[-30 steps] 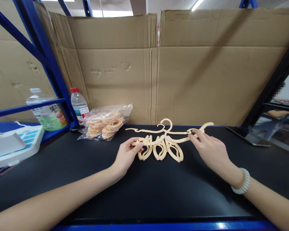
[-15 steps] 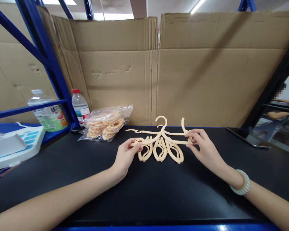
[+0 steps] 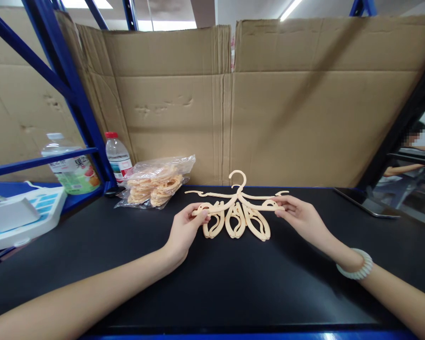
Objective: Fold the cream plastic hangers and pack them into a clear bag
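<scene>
A cream plastic folding hanger is spread out, gripped at both ends. My left hand pinches its left arm tip between thumb and fingers. At the right tip, the thumb and fingers of my right hand are closed on the other arm. Just behind lies a second unfolded hanger, partly overlapped by the held one; whose hook rises at the middle cannot be told. Several folded hangers lie on the black table in front, below the held hanger.
A clear plastic bag of folded hangers stands at the back left, near a red-capped bottle and a larger bottle. Cardboard walls the back. A dark flat device lies at the right; beyond the rack, another person is visible.
The right end piece, which stood upright, now lies folded down along the arm. My right hand has shifted slightly and holds the right tip. My left hand has stayed in place.
</scene>
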`<state>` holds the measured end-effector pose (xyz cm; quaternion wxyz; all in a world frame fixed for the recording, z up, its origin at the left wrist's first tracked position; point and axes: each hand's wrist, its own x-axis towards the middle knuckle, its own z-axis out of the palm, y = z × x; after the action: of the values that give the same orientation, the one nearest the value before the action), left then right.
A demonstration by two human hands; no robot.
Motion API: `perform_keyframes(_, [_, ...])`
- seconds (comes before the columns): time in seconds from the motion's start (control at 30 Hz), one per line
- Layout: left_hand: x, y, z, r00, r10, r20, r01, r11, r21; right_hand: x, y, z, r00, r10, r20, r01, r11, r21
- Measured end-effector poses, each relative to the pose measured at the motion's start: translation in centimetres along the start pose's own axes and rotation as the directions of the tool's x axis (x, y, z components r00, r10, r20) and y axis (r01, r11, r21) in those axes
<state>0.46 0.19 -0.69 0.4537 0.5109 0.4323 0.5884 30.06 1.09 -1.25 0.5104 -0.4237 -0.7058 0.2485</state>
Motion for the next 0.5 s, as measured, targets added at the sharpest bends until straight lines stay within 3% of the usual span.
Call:
perform_keyframes(0.3, [-0.6,0.9,0.5,1.000,0.020,0.013,-0.019,0.998,-0.062,0.1,-0.8,-0.1,0.988,0.156,-0.012,-0.146,0.947,0.286])
perform_keyframes(0.5, [-1.9,1.7,1.6,0.991,0.040,0.128,-0.035,0.999,-0.040,-0.4,-3.0,1.3,0.970,0.238,0.043,-0.232,0.862,0.451])
